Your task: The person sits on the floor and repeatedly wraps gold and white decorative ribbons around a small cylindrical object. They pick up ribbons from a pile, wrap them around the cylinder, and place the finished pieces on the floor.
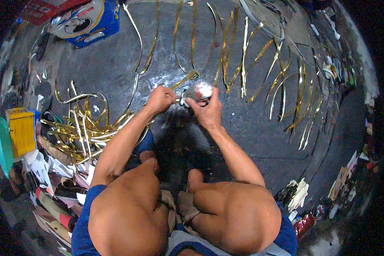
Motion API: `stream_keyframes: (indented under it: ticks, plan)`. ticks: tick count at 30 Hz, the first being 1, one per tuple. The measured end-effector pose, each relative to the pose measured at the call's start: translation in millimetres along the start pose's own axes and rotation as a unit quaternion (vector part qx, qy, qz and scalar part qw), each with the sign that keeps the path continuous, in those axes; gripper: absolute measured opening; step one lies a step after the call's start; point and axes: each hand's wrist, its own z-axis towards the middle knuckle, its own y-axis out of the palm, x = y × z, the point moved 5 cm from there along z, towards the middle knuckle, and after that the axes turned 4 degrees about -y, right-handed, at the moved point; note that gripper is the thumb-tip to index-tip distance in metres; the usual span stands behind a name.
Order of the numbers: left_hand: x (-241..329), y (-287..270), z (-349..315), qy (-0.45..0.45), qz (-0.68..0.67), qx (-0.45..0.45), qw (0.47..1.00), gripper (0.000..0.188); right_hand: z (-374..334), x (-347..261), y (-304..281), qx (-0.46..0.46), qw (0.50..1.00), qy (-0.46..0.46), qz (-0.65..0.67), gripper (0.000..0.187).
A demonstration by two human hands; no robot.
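Observation:
Above the dark floor, my right hand [207, 112] is wrapped round a shiny silver, rounded container [199, 92] with a red patch; its exact kind does not show. Just left of it, my left hand [160, 99] is closed in a pinch, fingertips almost at the container's side. Whatever sits in that pinch is too small to make out. A folded gold strip [185, 80] reaches down to the left hand's knuckles; whether the fingers hold it cannot be told.
Long gold strips [245, 59] lie fanned across the floor [158, 51] ahead and right. A tangled heap of gold strips [83, 128] lies left. Beyond are a blue-and-white box [89, 25], a yellow box [22, 132] and paper scraps [40, 166]. A crumpled pale scrap [299, 194] lies near right.

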Motion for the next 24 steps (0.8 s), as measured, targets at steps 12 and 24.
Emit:
stream_keyframes:
  ticks: [12, 24]
  plan:
    - [85.2, -87.2, -63.8, 0.121, 0.305, 0.064, 0.942, 0.086, -15.5, -1.7, 9.1, -0.076, 0.980, -0.139, -0.118, 0.069]
    - [82.4, 19.5, -40.0, 0.287, -0.028, 0.094, 0.953, 0.049, 21.1, 141.3, 28.1, -0.015, 0.986, 0.149, 0.075, 0.027]
